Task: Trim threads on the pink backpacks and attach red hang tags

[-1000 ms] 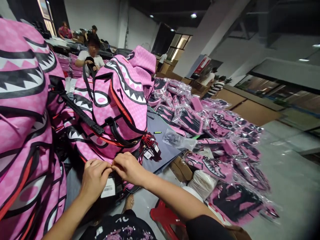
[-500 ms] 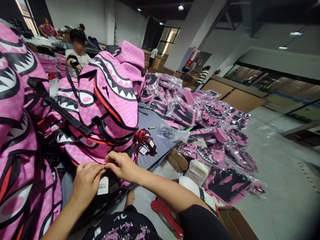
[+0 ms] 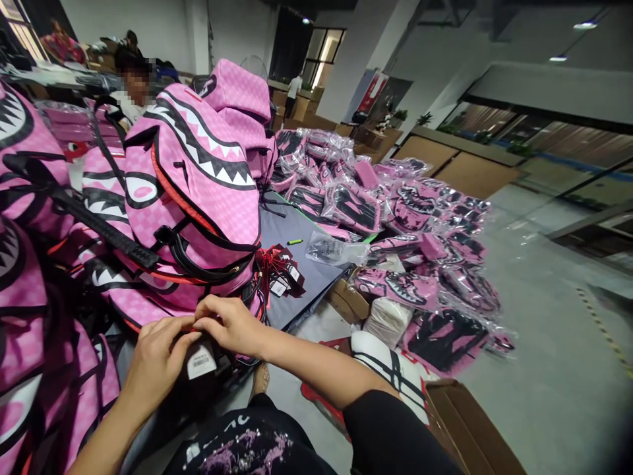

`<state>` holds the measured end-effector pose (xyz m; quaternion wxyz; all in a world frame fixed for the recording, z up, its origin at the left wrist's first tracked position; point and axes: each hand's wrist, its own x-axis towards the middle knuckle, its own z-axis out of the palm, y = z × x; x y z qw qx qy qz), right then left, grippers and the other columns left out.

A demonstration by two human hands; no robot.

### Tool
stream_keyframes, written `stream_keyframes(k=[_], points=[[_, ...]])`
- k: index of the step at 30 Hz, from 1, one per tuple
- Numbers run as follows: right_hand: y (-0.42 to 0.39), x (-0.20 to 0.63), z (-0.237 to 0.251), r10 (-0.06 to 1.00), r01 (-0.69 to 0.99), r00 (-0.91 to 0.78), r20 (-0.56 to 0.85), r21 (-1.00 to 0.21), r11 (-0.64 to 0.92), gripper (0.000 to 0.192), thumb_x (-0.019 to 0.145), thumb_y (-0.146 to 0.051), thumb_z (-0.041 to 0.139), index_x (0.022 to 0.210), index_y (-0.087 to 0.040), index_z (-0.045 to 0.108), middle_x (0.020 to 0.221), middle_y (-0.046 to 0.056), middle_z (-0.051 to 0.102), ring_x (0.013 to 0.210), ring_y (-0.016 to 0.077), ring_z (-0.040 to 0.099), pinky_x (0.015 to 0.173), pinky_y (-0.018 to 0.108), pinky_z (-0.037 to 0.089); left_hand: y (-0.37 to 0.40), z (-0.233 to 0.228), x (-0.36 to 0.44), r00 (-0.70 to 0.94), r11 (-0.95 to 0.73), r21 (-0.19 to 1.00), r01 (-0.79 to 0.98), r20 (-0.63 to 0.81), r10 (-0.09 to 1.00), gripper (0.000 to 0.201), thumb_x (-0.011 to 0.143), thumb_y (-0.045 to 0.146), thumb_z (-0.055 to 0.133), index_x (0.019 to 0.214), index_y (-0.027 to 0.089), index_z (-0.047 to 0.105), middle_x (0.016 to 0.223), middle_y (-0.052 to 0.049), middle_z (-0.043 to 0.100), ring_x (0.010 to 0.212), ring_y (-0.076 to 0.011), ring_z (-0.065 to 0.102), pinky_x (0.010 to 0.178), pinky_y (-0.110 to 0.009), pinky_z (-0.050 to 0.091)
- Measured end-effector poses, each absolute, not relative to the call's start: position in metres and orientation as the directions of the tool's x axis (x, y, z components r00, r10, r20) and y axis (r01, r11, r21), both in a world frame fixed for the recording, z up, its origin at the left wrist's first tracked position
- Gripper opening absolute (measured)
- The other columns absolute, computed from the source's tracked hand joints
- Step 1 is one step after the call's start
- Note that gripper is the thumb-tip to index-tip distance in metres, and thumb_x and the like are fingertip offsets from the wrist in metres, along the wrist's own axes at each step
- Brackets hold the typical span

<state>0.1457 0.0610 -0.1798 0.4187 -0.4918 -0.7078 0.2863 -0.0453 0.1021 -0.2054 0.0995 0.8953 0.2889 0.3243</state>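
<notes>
both hands, left hand (image 3: 157, 359) and right hand (image 3: 228, 323), pinch a white tag (image 3: 200, 364) below the pink backpack (image 3: 198, 198); bagged packs (image 3: 395, 231) beside.

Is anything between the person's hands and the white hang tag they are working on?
Nothing visible. The left hand and right hand meet fingertip to fingertip right above the white tag, at the foot of the pink backpack.

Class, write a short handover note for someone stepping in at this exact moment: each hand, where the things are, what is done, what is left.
Left hand and right hand: fingertips pinched together at the base of the pink backpack, just above a white hang tag.
Done: bagged backpacks piled to the right.
Left: the tag is not visibly fastened; unbagged backpacks stand to the left. More tags lie on the grey table.
</notes>
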Motion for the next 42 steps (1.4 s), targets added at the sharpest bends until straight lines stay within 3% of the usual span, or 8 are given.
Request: stream_keyframes(k=[12, 18, 22, 27, 30, 35, 39, 42], points=[[0.057, 0.153, -0.187, 0.941, 0.412, -0.119, 0.316, -0.847, 0.337, 0.005, 0.091, -0.021, 0.059, 0.087, -0.017, 0.058, 0.079, -0.001, 0.061, 0.071, 0.0099, 0.055, 0.069, 0.02, 0.043, 0.095, -0.201, -0.034, 0.603, -0.8, 0.276, 0.533, 0.539, 0.588, 0.014, 0.095, 0.025, 0.054, 0.092, 0.02, 0.067, 0.084, -0.001, 0.071, 0.078, -0.0171, 0.063, 0.073, -0.032, 0.039], [0.055, 0.154, -0.184, 0.938, 0.38, -0.106, 0.329, -0.859, 0.344, 0.007, 0.09, -0.02, 0.057, 0.084, -0.018, 0.057, 0.075, -0.003, 0.059, 0.067, 0.0093, 0.053, 0.066, 0.02, 0.041, 0.09, -0.199, -0.033, 0.629, -0.788, 0.345, 0.511, 0.475, 0.616, 0.014, 0.096, 0.022, 0.053, 0.099, 0.021, 0.067, 0.092, -0.001, 0.073, 0.084, -0.0161, 0.064, 0.077, -0.03, 0.043], [0.055, 0.154, -0.184, 0.949, 0.393, -0.095, 0.299, -0.865, 0.312, 0.006, 0.089, -0.019, 0.058, 0.083, -0.018, 0.057, 0.075, -0.003, 0.059, 0.068, 0.0093, 0.053, 0.066, 0.02, 0.042, 0.091, -0.199, -0.032, 0.572, -0.753, 0.342, 0.562, 0.497, 0.653, 0.014, 0.094, 0.025, 0.057, 0.085, 0.019, 0.065, 0.082, -0.001, 0.07, 0.079, -0.0161, 0.063, 0.074, -0.03, 0.043], [0.056, 0.156, -0.186, 0.956, 0.394, -0.099, 0.276, -0.872, 0.292, 0.005, 0.09, -0.02, 0.06, 0.085, -0.018, 0.058, 0.078, -0.003, 0.062, 0.071, 0.0093, 0.057, 0.069, 0.02, 0.044, 0.092, -0.2, -0.032, 0.635, -0.796, 0.327, 0.509, 0.483, 0.603, 0.013, 0.096, 0.021, 0.054, 0.099, 0.021, 0.066, 0.088, 0.0, 0.071, 0.079, -0.0147, 0.064, 0.073, -0.028, 0.044], [0.056, 0.158, -0.188, 0.963, 0.355, -0.081, 0.256, -0.896, 0.268, 0.004, 0.089, -0.019, 0.062, 0.086, -0.018, 0.059, 0.079, -0.003, 0.063, 0.072, 0.009, 0.058, 0.07, 0.019, 0.045, 0.092, -0.199, -0.031, 0.598, -0.786, 0.302, 0.539, 0.521, 0.609, 0.008, 0.094, 0.023, 0.057, 0.089, 0.019, 0.062, 0.084, -0.001, 0.07, 0.076, -0.0152, 0.063, 0.072, -0.028, 0.044], [0.056, 0.164, -0.194, 0.957, 0.294, -0.091, 0.276, -0.911, 0.291, 0.008, 0.089, -0.022, 0.064, 0.085, -0.017, 0.059, 0.077, -0.003, 0.062, 0.07, 0.0087, 0.058, 0.07, 0.019, 0.044, 0.09, -0.198, -0.026, 0.677, -0.834, 0.244, 0.494, 0.494, 0.546, 0.013, 0.096, 0.022, 0.053, 0.105, 0.021, 0.062, 0.094, -0.001, 0.071, 0.082, -0.0146, 0.065, 0.074, -0.026, 0.046], [0.057, 0.171, -0.196, 0.963, 0.229, -0.098, 0.252, -0.936, 0.268, 0.009, 0.087, -0.02, 0.067, 0.085, -0.017, 0.059, 0.075, -0.004, 0.059, 0.068, 0.008, 0.056, 0.065, 0.018, 0.042, 0.084, -0.197, -0.017, 0.569, -0.781, 0.198, 0.593, 0.582, 0.58, 0.003, 0.092, 0.018, 0.059, 0.089, 0.02, 0.058, 0.084, 0.0, 0.07, 0.074, -0.014, 0.064, 0.07, -0.026, 0.045], [0.059, 0.179, -0.196, 0.97, 0.157, -0.109, 0.218, -0.96, 0.233, 0.01, 0.086, -0.02, 0.068, 0.083, -0.018, 0.058, 0.072, -0.005, 0.058, 0.065, 0.0075, 0.055, 0.063, 0.018, 0.042, 0.08, -0.194, -0.013, 0.591, -0.773, 0.22, 0.594, 0.533, 0.606, 0.005, 0.093, 0.022, 0.058, 0.097, 0.019, 0.06, 0.091, -0.002, 0.07, 0.08, -0.0142, 0.065, 0.072, -0.025, 0.047]])
